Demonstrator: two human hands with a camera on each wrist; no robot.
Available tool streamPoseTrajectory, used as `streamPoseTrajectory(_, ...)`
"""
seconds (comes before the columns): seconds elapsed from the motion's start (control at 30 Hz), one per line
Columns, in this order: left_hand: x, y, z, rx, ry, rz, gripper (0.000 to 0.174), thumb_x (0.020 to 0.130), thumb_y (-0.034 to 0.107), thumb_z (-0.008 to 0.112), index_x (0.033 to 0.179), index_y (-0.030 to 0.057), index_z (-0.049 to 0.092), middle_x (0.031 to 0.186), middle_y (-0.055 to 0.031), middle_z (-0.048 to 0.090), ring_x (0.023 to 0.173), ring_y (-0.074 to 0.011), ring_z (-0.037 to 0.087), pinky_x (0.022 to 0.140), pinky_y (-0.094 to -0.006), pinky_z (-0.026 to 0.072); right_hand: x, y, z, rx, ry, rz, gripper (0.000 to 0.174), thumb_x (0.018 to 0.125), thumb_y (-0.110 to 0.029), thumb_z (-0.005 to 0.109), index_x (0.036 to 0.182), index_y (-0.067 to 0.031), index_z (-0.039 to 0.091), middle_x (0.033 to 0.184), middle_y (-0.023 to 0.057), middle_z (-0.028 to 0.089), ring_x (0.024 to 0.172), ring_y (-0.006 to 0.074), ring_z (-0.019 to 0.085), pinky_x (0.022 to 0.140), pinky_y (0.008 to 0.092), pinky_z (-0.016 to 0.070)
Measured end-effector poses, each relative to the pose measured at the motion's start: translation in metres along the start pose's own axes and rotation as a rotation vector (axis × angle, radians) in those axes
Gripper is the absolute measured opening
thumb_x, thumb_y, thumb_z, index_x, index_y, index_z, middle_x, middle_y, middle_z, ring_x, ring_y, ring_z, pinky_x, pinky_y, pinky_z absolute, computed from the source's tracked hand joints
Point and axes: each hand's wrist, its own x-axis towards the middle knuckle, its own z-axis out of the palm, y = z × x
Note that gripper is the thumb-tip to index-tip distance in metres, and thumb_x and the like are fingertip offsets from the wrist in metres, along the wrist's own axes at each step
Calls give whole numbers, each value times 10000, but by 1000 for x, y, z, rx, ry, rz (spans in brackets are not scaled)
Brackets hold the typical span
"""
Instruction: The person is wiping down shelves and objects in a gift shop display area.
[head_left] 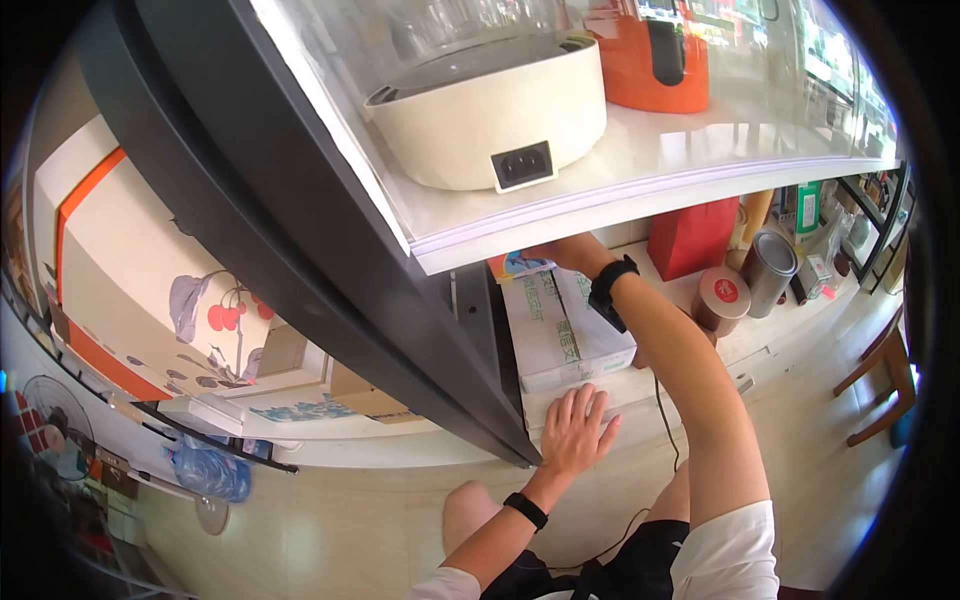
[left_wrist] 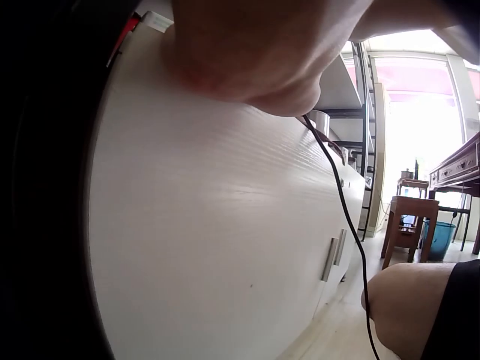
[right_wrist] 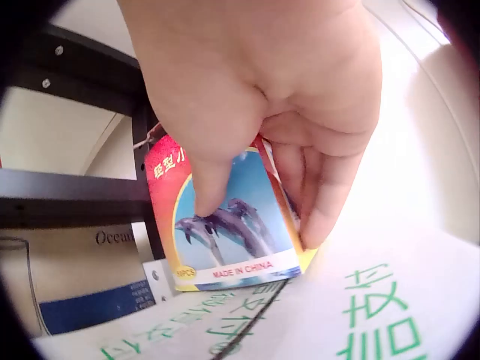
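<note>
My right hand reaches under the white display shelf. In the right wrist view it grips a small cardboard box printed with dolphins and "MADE IN CHINA", thumb on the front and fingers at the side. That box stands at the far end of a white carton taped with green lettering. My left hand rests, fingers spread, on the cabinet by the carton's near edge. In the left wrist view the heel of the left hand appears over the white cabinet front.
Overhead, the shelf bears a cream round appliance and an orange one. A dark metal post slants down at left. Right of my arm stand a red bag, a round tin and a grey canister. A black cord hangs down the cabinet front.
</note>
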Motion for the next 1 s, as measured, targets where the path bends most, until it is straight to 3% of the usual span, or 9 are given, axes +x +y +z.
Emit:
streamPoseTrajectory(0.3,-2,1,1,0,-9,13,399,902,390,621,1145,74,610,1205,-95,571,1074,-303,540,874,-441,448,-8,6,2,-256,10,-1,685,782,-450,755,1255,1,548,1088,293,648,1054,435,624,927,454,512)
streamPoseTrajectory(0.33,-2,0,2,-5,-9,13,398,901,389,622,1145,76,610,1207,-95,570,1075,-303,540,873,-441,448,-11,-1,-16,-257,-69,48,434,853,-352,683,1119,-11,636,1043,250,672,981,415,652,882,471,526)
streamPoseTrajectory(0.4,-2,1,4,-19,-7,6,396,898,387,626,1146,79,609,1212,-94,568,1075,-303,540,871,-442,448,-17,30,-39,-483,112,-224,217,886,-230,605,924,-23,658,960,220,682,871,398,670,773,476,546)
streamPoseTrajectory(0.53,-2,1,5,-12,7,11,400,881,381,641,1145,81,610,1208,-92,567,1076,-303,542,860,-443,445,-54,42,-101,-582,114,-147,179,885,-105,535,750,-37,632,874,196,682,754,382,677,637,473,558)
streamPoseTrajectory(0.6,-2,1,5,-21,-1,11,405,873,378,649,1145,80,610,1201,-92,568,1073,-303,544,853,-445,443,-73,60,-107,-860,59,-210,164,869,-103,542,742,-35,621,872,197,680,746,383,677,605,470,559)
streamPoseTrajectory(0.63,-2,1,5,-17,-6,18,406,870,376,651,1145,79,610,1197,-92,568,1070,-304,544,850,-445,442,-81,65,-100,-646,88,-37,118,844,-136,591,805,-35,639,861,191,677,825,389,682,680,476,571)
streamPoseTrajectory(0.73,-1,-1,4,3,-21,29,403,875,379,646,1134,72,615,1183,-96,573,1057,-300,545,855,-438,436,-114,65,-85,-369,-100,-3,346,826,-170,612,1137,-24,655,989,225,675,995,385,650,859,476,540)
streamPoseTrajectory(0.83,1,2,1,19,-29,28,397,893,391,628,1113,60,628,1173,-101,583,1047,-291,544,878,-425,427,-139,54,-66,-543,-107,98,261,786,-223,677,986,-55,660,947,259,668,1041,411,638,884,494,538)
streamPoseTrajectory(1.0,2,3,0,12,-25,23,393,884,381,641,1114,61,627,1171,-99,583,1062,-289,539,890,-418,423,-131,61,-60,-550,-9,309,315,828,-272,654,995,-5,641,941,262,687,937,435,673,825,506,553)
